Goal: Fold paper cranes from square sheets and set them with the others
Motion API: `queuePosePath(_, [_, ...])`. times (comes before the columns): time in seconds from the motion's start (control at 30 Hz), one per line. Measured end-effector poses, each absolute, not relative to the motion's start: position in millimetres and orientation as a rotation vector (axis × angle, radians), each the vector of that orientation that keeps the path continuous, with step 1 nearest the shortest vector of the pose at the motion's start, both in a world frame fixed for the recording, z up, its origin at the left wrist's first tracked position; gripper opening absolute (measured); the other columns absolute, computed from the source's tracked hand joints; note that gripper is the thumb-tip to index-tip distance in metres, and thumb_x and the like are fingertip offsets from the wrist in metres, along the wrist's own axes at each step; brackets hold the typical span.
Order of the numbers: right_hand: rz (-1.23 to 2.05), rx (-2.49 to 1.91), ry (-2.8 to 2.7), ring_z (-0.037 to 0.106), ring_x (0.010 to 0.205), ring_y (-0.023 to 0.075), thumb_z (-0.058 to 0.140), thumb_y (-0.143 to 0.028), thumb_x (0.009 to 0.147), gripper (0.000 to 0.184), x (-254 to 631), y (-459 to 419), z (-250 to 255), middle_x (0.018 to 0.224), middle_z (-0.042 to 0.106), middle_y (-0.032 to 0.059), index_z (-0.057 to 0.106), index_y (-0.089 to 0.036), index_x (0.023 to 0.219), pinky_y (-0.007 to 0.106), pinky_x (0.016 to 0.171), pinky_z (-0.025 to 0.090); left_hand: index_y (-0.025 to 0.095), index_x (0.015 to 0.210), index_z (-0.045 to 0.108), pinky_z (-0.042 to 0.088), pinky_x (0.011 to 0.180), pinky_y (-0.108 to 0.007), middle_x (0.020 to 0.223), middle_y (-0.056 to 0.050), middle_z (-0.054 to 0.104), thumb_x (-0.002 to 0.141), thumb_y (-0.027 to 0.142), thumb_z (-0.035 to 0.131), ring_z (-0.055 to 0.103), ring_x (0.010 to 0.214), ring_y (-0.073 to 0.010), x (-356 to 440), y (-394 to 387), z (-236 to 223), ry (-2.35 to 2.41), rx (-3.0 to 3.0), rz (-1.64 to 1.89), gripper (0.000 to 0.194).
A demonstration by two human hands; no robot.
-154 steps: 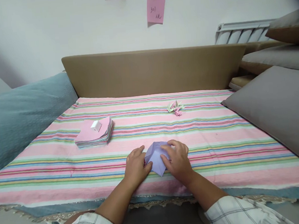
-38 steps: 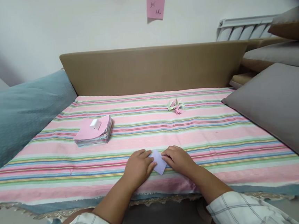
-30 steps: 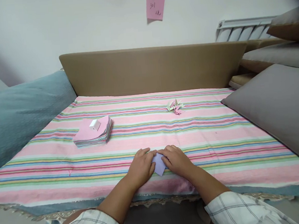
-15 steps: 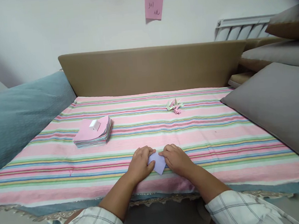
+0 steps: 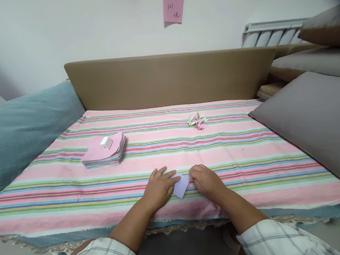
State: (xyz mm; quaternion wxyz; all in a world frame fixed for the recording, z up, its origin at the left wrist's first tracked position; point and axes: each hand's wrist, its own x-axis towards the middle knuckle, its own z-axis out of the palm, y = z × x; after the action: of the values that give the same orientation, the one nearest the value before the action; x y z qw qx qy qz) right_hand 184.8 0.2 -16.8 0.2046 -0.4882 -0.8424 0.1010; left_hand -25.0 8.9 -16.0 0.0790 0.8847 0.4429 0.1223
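Note:
A small folded piece of lilac paper (image 5: 181, 187) lies on the striped cloth, close to the front edge. My left hand (image 5: 160, 187) rests at its left side with the fingers spread, and fingertips press on the paper's upper left part. At the right corner, my right hand (image 5: 205, 180) has its fingers curled in and pinches the paper's edge. The tips of those fingers are partly hidden by the hand itself.
A stack of coloured paper sheets (image 5: 102, 156) sits at left with a small white block (image 5: 106, 143) on top. Folded paper figures (image 5: 197, 120) lie further back. Grey cushions (image 5: 315, 118) are at right, a blue cushion (image 5: 29, 124) at left, a brown backrest (image 5: 171, 79) behind.
My left fingers have spread and shifted onto the paper's upper part. My right hand has moved slightly right and curled its fingers at the paper's right corner, uncovering more of the paper.

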Motion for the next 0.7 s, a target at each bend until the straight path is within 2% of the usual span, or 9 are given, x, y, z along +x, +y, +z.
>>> queuePosePath(0.13, [0.367, -1.083, -2.403, 0.051, 0.091, 0.0173, 0.041, -0.004, 0.076, 0.032, 176, -4, -23, 0.097, 0.063, 0.0045, 0.061, -0.018, 0.096, 0.031, 0.084, 0.039, 0.041, 0.118, 0.054, 0.027, 0.101, -0.057, 0.128, 0.004, 0.054, 0.086, 0.024, 0.046, 0.04, 0.124, -0.0275, -26, 10, -17, 1.309, 2.655, 0.367, 0.037])
queuePosePath(0.33, [0.332, -1.198, -2.501, 0.049, 0.092, 0.0177, 0.044, -0.009, 0.081, 0.036, 166, -6, -23, 0.1, 0.061, 0.004, 0.06, -0.022, 0.11, 0.031, 0.082, 0.037, 0.037, 0.121, 0.053, 0.028, 0.101, -0.057, 0.131, 0.003, 0.052, 0.088, 0.027, 0.045, 0.037, 0.126, -0.0283, -35, 10, -16, 1.287, 2.676, 0.325, 0.035])
queuePosePath(0.5, [0.257, -1.243, -2.571, 0.05, 0.088, 0.0176, 0.046, -0.014, 0.085, 0.029, 164, -9, -19, 0.096, 0.061, 0.0035, 0.063, -0.025, 0.106, 0.031, 0.079, 0.038, 0.036, 0.117, 0.056, 0.028, 0.101, -0.057, 0.132, 0.003, 0.05, 0.087, 0.027, 0.045, 0.037, 0.126, -0.0288, -39, 9, -16, 1.34, 2.676, 0.333, 0.034])
queuePosePath(0.7, [0.321, -1.205, -2.593, 0.05, 0.103, 0.0199, 0.049, -0.014, 0.083, 0.03, 170, -20, -23, 0.115, 0.057, 0.0048, 0.069, -0.031, 0.098, 0.036, 0.089, 0.038, 0.037, 0.118, 0.056, 0.027, 0.102, -0.057, 0.131, 0.002, 0.051, 0.086, 0.025, 0.046, 0.038, 0.125, -0.0278, -38, 9, -16, 1.332, 2.665, 0.335, 0.035])
